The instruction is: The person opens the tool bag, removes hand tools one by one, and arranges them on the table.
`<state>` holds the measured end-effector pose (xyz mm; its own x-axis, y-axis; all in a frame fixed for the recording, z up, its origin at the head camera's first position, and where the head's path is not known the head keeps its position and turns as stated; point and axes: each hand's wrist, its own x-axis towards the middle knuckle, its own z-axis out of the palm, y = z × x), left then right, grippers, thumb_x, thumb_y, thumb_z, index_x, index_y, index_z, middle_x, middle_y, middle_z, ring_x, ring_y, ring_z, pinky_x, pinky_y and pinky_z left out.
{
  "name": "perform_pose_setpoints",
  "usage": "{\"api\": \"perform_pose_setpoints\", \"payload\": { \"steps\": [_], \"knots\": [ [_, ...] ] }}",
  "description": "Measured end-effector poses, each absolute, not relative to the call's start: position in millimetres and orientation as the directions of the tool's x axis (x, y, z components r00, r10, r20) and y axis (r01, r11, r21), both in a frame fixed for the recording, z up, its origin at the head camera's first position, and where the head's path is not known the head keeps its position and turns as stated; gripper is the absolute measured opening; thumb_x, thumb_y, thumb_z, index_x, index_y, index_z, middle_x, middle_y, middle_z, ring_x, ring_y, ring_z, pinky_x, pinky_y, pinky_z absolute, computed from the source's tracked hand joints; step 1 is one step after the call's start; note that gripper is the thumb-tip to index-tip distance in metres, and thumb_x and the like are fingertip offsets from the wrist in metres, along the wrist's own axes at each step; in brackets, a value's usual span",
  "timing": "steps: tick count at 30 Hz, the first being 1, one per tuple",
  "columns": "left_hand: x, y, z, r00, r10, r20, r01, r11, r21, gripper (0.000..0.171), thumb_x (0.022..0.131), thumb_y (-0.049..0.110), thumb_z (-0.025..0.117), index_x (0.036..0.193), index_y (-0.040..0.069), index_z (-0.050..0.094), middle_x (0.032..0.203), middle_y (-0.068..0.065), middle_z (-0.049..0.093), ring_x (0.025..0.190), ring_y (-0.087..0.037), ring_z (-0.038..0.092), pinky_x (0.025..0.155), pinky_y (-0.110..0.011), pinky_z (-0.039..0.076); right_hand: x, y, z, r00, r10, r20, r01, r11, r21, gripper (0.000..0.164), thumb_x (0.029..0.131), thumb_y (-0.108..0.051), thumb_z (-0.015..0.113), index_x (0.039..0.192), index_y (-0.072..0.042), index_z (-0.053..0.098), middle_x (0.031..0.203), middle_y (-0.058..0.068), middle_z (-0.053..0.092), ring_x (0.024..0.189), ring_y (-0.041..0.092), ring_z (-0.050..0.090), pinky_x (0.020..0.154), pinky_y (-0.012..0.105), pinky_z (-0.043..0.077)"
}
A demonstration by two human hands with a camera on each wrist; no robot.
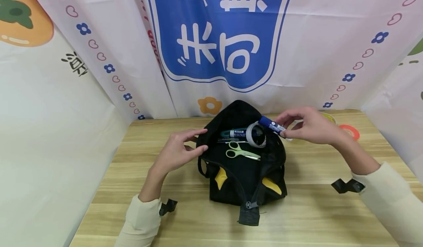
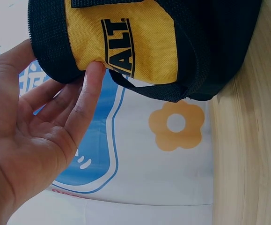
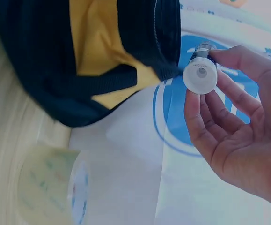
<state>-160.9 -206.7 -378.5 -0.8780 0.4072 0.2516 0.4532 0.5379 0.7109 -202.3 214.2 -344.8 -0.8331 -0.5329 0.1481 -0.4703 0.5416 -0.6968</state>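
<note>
A black and yellow tool bag stands unzipped on the table. My left hand holds its left rim, fingers at the edge; in the left wrist view a fingertip presses the yellow side panel. Above the bag's right rim, my right hand pinches a blue glue stick between thumb and fingers. Its round whitish base faces the right wrist camera. Inside the bag lie light green scissors, a pale tape roll, a teal and white tube and dark slim items beside it.
To the right of the bag is a wide clear tape roll. An orange-red ring and a yellow-edged roll lie behind my right hand. A printed cloth hangs along the wooden table's back edge.
</note>
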Motion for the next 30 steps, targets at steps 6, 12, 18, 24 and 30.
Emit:
{"api": "perform_pose_setpoints", "payload": {
  "steps": [6, 12, 18, 24, 30],
  "knots": [
    [-162, -207, -379, -0.878, 0.406, 0.255, 0.456, 0.54, 0.707, 0.047, 0.096, 0.016, 0.082, 0.142, 0.011, 0.071, 0.141, -0.012, 0.072, 0.113, -0.03, 0.076, 0.077, -0.026, 0.067, -200, 234, -353, -0.865, -0.475, 0.163, -0.442, 0.566, -0.696, 0.029, 0.09, -0.005, 0.083, 0.119, -0.011, 0.079, 0.104, 0.002, 0.078, 0.091, 0.007, 0.07, 0.08, 0.02, 0.063],
    [-162, -207, -380, -0.875, 0.409, 0.261, 0.462, 0.538, 0.706, 0.047, 0.096, 0.016, 0.082, 0.141, 0.011, 0.071, 0.141, -0.011, 0.073, 0.112, -0.03, 0.076, 0.076, -0.026, 0.067, -198, 254, -364, -0.902, -0.401, 0.158, -0.387, 0.592, -0.707, 0.027, 0.092, -0.005, 0.083, 0.118, -0.011, 0.079, 0.109, 0.006, 0.075, 0.093, 0.005, 0.068, 0.073, 0.021, 0.06],
    [-162, -207, -381, -0.875, 0.409, 0.258, 0.459, 0.534, 0.71, 0.046, 0.096, 0.015, 0.082, 0.141, 0.011, 0.071, 0.141, -0.011, 0.073, 0.112, -0.03, 0.076, 0.074, -0.024, 0.066, -195, 276, -377, -0.929, -0.344, 0.137, -0.338, 0.633, -0.696, 0.027, 0.095, -0.01, 0.081, 0.122, -0.009, 0.077, 0.114, 0.008, 0.073, 0.094, 0.002, 0.067, 0.074, 0.019, 0.059],
    [-162, -207, -381, -0.877, 0.409, 0.251, 0.452, 0.529, 0.718, 0.047, 0.096, 0.015, 0.082, 0.142, 0.01, 0.071, 0.142, -0.012, 0.072, 0.113, -0.031, 0.076, 0.076, -0.026, 0.067, -194, 300, -392, -0.955, -0.279, 0.104, -0.268, 0.656, -0.705, 0.032, 0.098, -0.015, 0.079, 0.129, -0.007, 0.074, 0.11, -0.003, 0.073, 0.094, -0.001, 0.066, 0.076, 0.015, 0.055],
    [-162, -207, -381, -0.877, 0.408, 0.254, 0.454, 0.527, 0.718, 0.046, 0.096, 0.015, 0.082, 0.141, 0.01, 0.071, 0.141, -0.012, 0.072, 0.112, -0.03, 0.076, 0.076, -0.026, 0.067, -195, 321, -406, -0.979, -0.198, 0.05, -0.175, 0.685, -0.707, 0.037, 0.098, -0.017, 0.08, 0.133, -0.005, 0.071, 0.106, -0.018, 0.071, 0.092, -0.004, 0.064, 0.075, 0.014, 0.054]
  ]
}}
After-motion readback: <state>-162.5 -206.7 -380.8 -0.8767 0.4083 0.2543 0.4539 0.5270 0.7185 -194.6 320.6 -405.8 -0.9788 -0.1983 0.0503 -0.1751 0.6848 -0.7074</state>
